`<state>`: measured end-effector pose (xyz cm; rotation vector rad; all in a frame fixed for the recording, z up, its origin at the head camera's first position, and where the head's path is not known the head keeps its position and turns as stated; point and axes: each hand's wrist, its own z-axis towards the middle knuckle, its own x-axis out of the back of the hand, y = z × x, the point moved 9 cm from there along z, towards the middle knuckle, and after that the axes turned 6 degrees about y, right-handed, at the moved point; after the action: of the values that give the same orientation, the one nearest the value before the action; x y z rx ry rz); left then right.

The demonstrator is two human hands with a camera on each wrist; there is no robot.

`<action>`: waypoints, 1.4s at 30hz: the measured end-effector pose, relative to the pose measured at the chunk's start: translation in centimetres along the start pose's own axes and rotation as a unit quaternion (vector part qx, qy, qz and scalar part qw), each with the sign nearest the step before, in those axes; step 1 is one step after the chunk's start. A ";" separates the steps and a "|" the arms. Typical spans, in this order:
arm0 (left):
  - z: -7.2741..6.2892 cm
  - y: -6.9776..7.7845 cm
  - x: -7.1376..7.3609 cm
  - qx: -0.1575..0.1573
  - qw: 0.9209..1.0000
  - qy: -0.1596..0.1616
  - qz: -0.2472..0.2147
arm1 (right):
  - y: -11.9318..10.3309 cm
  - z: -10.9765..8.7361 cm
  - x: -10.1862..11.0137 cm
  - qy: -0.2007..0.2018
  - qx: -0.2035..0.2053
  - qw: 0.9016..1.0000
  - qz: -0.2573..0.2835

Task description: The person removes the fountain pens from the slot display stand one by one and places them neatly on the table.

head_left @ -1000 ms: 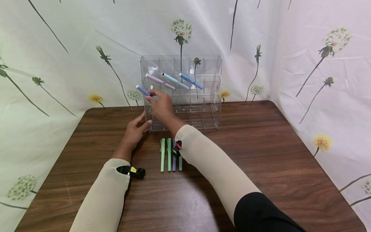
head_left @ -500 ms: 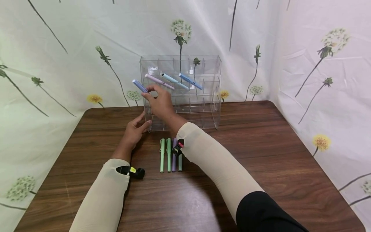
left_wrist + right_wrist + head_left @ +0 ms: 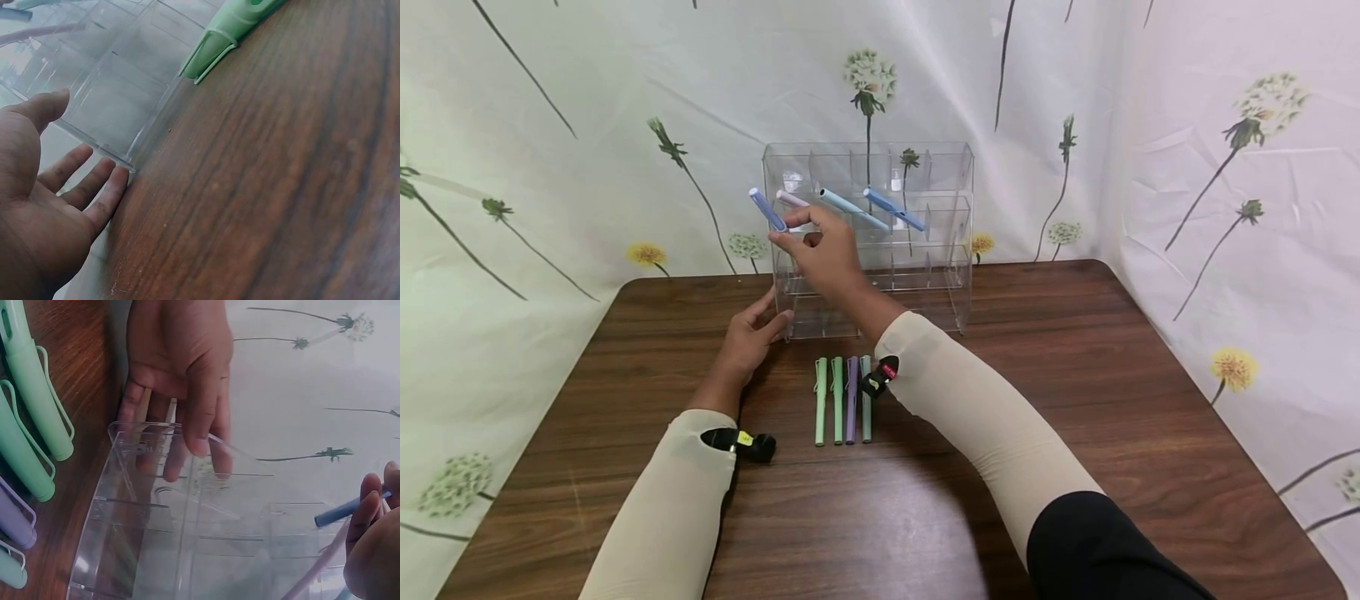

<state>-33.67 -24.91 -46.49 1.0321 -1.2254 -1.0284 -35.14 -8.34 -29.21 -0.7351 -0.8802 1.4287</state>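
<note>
My right hand (image 3: 831, 254) pinches a periwinkle-blue pen (image 3: 767, 209) between thumb and fingertips, its upper end tilted to the left. It hovers before the left part of a clear tiered pen organizer (image 3: 951, 177). A lilac pen (image 3: 792, 199), partly behind the hand, a pale blue pen (image 3: 853, 209) and a blue pen (image 3: 895, 210) lean in the organizer. Low on the organizer's left side rests my left hand (image 3: 748, 340). Its fingers (image 3: 103, 203) are extended against the clear wall, thumb apart, in the left wrist view.
On the wooden table (image 3: 1075, 375), in front of the organizer, lie a light green pen (image 3: 821, 408), a green pen (image 3: 838, 408), a purple pen (image 3: 852, 408) and a grey-green pen (image 3: 867, 417) side by side. A flowered cloth (image 3: 715, 100) hangs behind.
My right hand has risen with the periwinkle-blue pen, which now tilts more steeply and overlaps the lilac pen's lower part. The forearm has shifted right. My left hand has stayed in place.
</note>
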 end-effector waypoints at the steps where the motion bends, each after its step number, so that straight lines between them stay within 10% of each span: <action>1: 0.0 0.0 0.1 0.001 1.000 0.001 0.001 | -0.1 -0.1 0.1 0.000 0.002 1.000 0.007; 21: 0.2 -0.2 -0.1 0.007 1.000 -0.006 0.007 | 1.9 -3.9 2.0 -0.093 -0.156 0.983 0.037; 42: 0.0 0.1 -0.2 0.008 1.000 -0.005 0.012 | 4.4 -9.9 5.0 -0.225 -0.165 0.960 0.009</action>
<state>-33.63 -24.74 -46.41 1.0227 -1.2536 -1.0086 -29.20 -2.40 -37.69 -0.6713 -1.4943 1.5088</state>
